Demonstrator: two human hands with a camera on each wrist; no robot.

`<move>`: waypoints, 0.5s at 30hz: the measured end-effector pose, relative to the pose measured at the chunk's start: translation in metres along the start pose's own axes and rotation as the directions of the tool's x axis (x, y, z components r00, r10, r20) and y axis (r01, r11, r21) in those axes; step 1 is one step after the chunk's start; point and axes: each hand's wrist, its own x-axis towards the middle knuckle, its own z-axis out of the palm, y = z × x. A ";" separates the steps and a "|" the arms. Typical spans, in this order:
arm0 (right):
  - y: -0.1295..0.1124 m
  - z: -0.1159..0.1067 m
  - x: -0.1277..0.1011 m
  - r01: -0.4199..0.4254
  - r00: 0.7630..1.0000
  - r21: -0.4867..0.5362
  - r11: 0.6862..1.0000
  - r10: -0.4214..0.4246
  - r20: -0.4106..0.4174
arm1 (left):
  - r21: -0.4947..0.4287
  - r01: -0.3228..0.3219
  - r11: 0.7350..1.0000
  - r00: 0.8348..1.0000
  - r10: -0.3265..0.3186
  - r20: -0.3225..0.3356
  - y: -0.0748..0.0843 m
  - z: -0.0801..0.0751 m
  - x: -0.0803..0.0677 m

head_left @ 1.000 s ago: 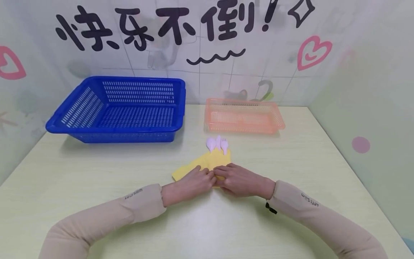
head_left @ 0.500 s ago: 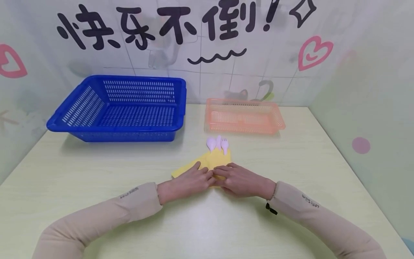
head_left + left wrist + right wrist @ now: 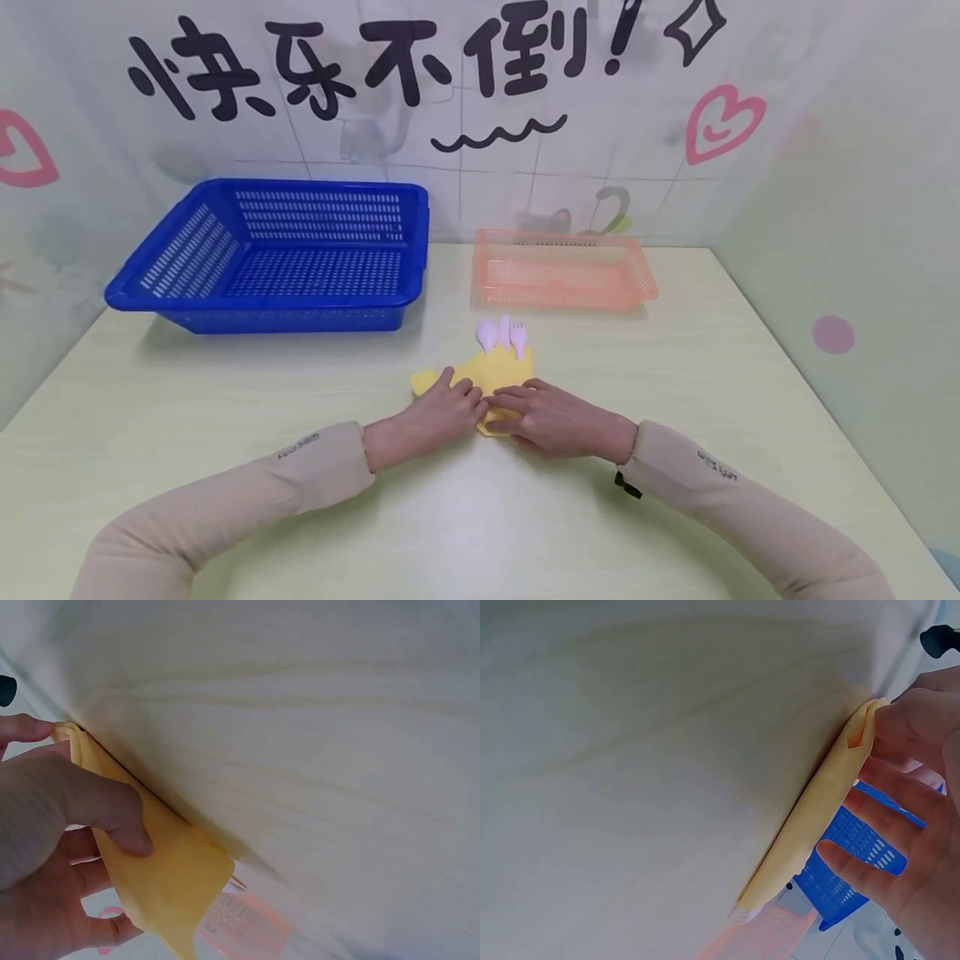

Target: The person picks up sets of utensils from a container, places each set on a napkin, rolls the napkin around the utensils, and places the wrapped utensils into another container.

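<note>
Both hands meet on a yellow cloth (image 3: 498,372) lying mid-table (image 3: 675,400), in front of the orange basket (image 3: 564,271). The left hand (image 3: 442,408) pinches its folded edge; the right hand (image 3: 543,414) grips the near corner. Three pale plastic utensils (image 3: 502,333) poke out beyond it. Wall lettering (image 3: 360,62) reads "快乐不倒!". A blue basket (image 3: 277,254) stands left. The writing on each sleeve (image 3: 300,446) is too small to read.

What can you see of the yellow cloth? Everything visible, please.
The yellow cloth is a thin, soft-looking sheet, plain yellow, folded into layers and lying flat on the pale table in front of the orange basket. Three pale pink plastic utensils stick out of its far edge, heads pointing away. The left hand has its fingers on the near-left part, thumb under a fold in the wrist view; the right hand holds the near-right edge.
</note>
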 end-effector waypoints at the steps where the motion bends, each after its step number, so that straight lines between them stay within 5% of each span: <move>1: 0.000 0.000 0.000 -0.002 1.000 -0.001 1.000 0.002 0.005 | 0.004 0.015 1.000 1.000 -0.015 -0.006 -0.001 0.001 -0.001; 6: -0.001 0.000 0.000 -0.010 1.000 -0.002 1.000 0.010 0.021 | -0.002 0.071 0.997 0.996 -0.071 -0.057 -0.010 0.005 -0.008; 11: -0.001 -0.001 0.000 -0.007 1.000 0.006 1.000 0.007 0.016 | -0.047 -0.063 0.997 0.985 0.054 -0.163 -0.016 0.004 -0.012; 15: -0.001 0.000 0.000 -0.006 1.000 0.000 1.000 0.006 0.011 | -0.129 -0.163 0.978 0.978 0.142 -0.154 -0.017 0.002 -0.011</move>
